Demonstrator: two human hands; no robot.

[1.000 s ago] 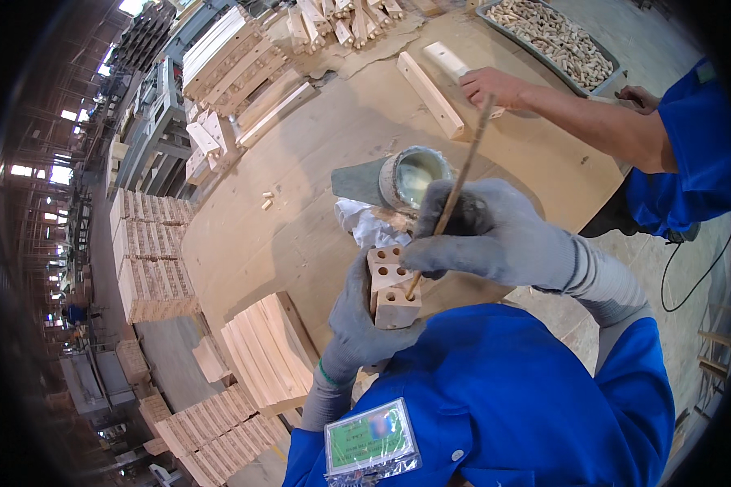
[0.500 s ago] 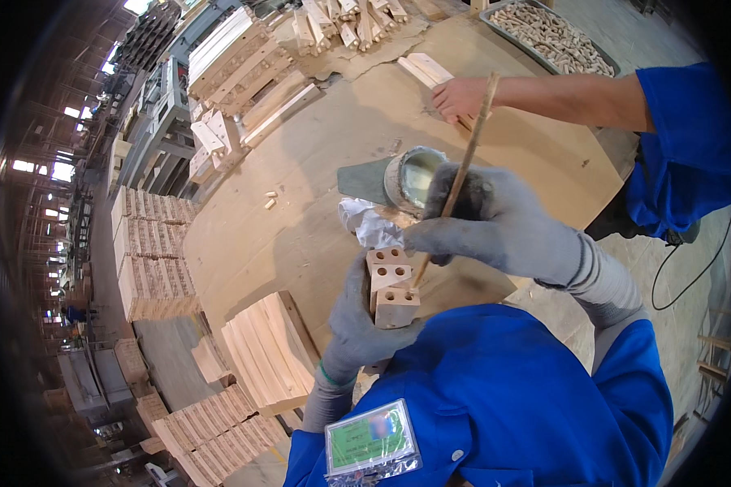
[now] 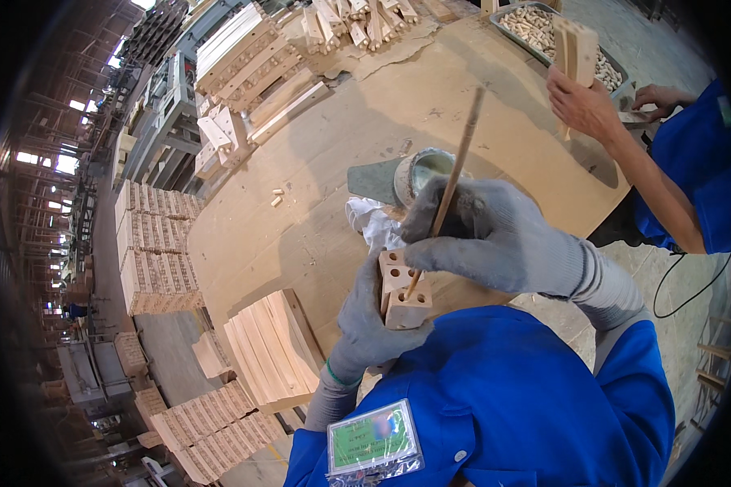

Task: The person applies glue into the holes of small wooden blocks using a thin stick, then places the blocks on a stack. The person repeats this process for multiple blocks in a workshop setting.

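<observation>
My left hand (image 3: 364, 323), in a grey glove, is closed around a few wooden pieces (image 3: 408, 312) with round holes drilled in their end faces. In my right hand (image 3: 495, 231), also gloved, a thin wooden stick (image 3: 455, 166) is pinched and slants downward. Its lower tip meets the end face of the nearest piece, at a hole. Just beyond my hands a pot (image 3: 418, 172) of pale glue lies tilted on the table, propped beside a grey-green block (image 3: 372, 180). Crumpled white paper or cloth (image 3: 371, 219) is next to it.
Stacked wooden parts (image 3: 272, 345) lie left of my hands, with more stacks (image 3: 158, 247) further left. Two dowels (image 3: 277, 197) rest on the table (image 3: 244, 235). At the far right a co-worker's hand (image 3: 585, 105) holds wooden pieces (image 3: 575, 53) near a tray of dowels (image 3: 530, 28).
The stick's tip has shifted slightly onto the nearest piece's end face. The co-worker has lifted wooden pieces off the table and moved them right, toward the tray.
</observation>
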